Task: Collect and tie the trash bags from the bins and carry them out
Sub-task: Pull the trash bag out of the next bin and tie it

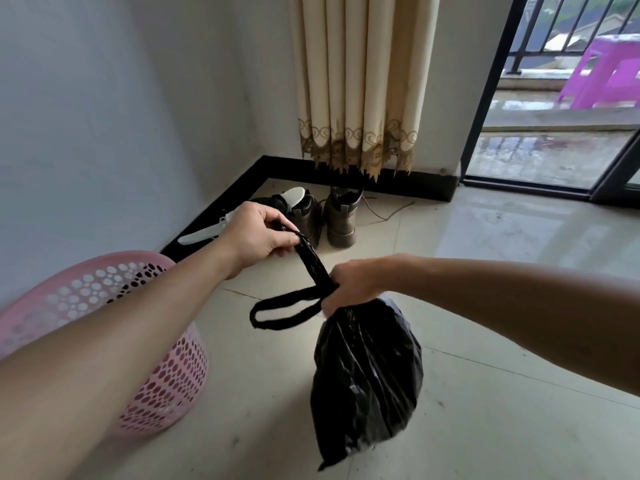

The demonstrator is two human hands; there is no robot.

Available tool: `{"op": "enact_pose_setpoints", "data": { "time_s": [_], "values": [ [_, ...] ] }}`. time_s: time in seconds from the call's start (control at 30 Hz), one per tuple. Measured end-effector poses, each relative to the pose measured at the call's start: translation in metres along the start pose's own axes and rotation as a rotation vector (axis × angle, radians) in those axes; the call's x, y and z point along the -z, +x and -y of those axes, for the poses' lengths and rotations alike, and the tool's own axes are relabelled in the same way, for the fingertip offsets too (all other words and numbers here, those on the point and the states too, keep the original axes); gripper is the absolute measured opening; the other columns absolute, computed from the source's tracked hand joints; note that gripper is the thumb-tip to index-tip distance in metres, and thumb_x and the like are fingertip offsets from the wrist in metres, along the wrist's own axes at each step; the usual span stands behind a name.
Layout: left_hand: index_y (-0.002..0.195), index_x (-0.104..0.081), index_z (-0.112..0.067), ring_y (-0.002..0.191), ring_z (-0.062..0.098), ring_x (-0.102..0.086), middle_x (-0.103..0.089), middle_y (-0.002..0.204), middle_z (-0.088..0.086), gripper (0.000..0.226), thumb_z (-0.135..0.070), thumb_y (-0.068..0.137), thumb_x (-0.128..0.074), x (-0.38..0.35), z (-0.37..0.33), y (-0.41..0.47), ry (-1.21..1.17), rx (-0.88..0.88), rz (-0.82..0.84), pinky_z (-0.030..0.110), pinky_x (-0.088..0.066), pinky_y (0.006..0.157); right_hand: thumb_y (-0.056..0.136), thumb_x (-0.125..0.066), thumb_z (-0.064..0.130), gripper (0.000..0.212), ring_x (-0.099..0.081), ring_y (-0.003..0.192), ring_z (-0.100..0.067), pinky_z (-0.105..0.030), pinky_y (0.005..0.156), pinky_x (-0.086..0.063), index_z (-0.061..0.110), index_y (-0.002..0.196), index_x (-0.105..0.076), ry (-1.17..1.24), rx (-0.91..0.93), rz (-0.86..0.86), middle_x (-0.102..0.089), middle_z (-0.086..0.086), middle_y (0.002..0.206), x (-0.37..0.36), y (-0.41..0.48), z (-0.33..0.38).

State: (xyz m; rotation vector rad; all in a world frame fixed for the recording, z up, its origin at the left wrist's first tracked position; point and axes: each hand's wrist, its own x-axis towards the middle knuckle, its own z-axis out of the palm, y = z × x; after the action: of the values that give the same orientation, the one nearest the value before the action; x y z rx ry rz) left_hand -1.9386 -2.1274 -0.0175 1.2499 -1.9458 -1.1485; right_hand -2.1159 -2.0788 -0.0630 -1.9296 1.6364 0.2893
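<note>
A full black trash bag [367, 375] hangs above the tiled floor at centre. My right hand [353, 282] is closed around its gathered neck. My left hand [258, 235] pinches one twisted handle strip [310, 261] and holds it stretched up and to the left. The bag's other handle [284, 311] hangs as a loose loop to the left of the neck. A pink perforated bin [169, 368] stands on the floor at lower left, under my left forearm; its inside is mostly hidden.
A pair of dark boots [332, 216] stands by the black skirting under a cream curtain [360, 84]. A white object [204, 230] lies by the left wall. A sliding glass door [540, 154] at right opens on a wet balcony with a purple stool [602, 71].
</note>
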Motion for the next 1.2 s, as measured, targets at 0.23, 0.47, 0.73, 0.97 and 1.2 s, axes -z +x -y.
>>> {"op": "enact_pose_setpoints", "data": {
  "time_s": [0.23, 0.47, 0.73, 0.97, 1.2],
  "values": [
    [0.122, -0.053, -0.023, 0.101, 0.019, -0.063, -0.068, 0.108, 0.005, 0.064, -0.058, 0.072, -0.071, 0.004, 0.027, 0.002, 0.102, 0.301, 0.329, 0.033, -0.047, 0.084, 0.101, -0.040, 0.046, 0.047, -0.046, 0.058, -0.013, -0.026, 0.053, -0.036, 0.014, 0.069, -0.050, 0.318, 0.025, -0.137, -0.047, 0.001, 0.068, -0.002, 0.002, 0.001],
    [0.100, -0.061, -0.001, 0.037, 0.011, -0.045, -0.053, 0.065, 0.007, 0.014, -0.012, 0.092, -0.057, 0.016, 0.044, -0.011, -0.187, 0.470, 0.402, 0.029, -0.056, 0.055, 0.102, -0.038, 0.046, 0.046, -0.057, 0.065, -0.016, -0.028, 0.059, -0.046, 0.011, 0.084, -0.062, 0.688, -0.083, -0.111, -0.061, -0.002, 0.068, 0.006, 0.007, -0.023],
    [0.110, -0.059, -0.007, 0.093, 0.031, -0.067, -0.070, 0.099, 0.017, 0.049, -0.050, 0.090, -0.048, 0.031, 0.042, -0.002, -0.820, 0.461, 0.111, 0.042, -0.052, 0.085, 0.099, -0.050, 0.025, 0.019, -0.058, 0.065, -0.011, -0.024, 0.058, -0.041, 0.011, 0.102, -0.063, 1.209, -0.092, 0.011, -0.067, 0.002, 0.072, 0.018, 0.008, -0.040],
    [0.120, -0.062, -0.013, 0.108, 0.023, -0.063, -0.069, 0.111, 0.010, 0.042, 0.000, 0.080, -0.058, -0.005, 0.045, -0.020, -0.335, 0.397, 0.317, 0.035, -0.048, 0.092, 0.100, -0.048, 0.032, 0.021, -0.054, 0.059, -0.006, -0.017, 0.042, -0.027, 0.015, 0.093, -0.059, 1.431, -0.025, 0.015, -0.066, 0.006, 0.071, 0.031, 0.002, -0.035],
    [0.097, -0.074, -0.008, 0.092, 0.027, -0.072, -0.075, 0.096, 0.014, 0.015, -0.016, 0.085, -0.070, -0.013, 0.038, -0.015, 0.001, 0.258, 0.319, 0.034, -0.055, 0.086, 0.098, -0.039, 0.051, 0.042, -0.049, 0.063, -0.008, -0.021, 0.051, -0.025, 0.019, 0.089, -0.064, 1.370, 0.095, 0.198, -0.057, 0.005, 0.068, 0.034, -0.002, -0.029]
  ]
}}
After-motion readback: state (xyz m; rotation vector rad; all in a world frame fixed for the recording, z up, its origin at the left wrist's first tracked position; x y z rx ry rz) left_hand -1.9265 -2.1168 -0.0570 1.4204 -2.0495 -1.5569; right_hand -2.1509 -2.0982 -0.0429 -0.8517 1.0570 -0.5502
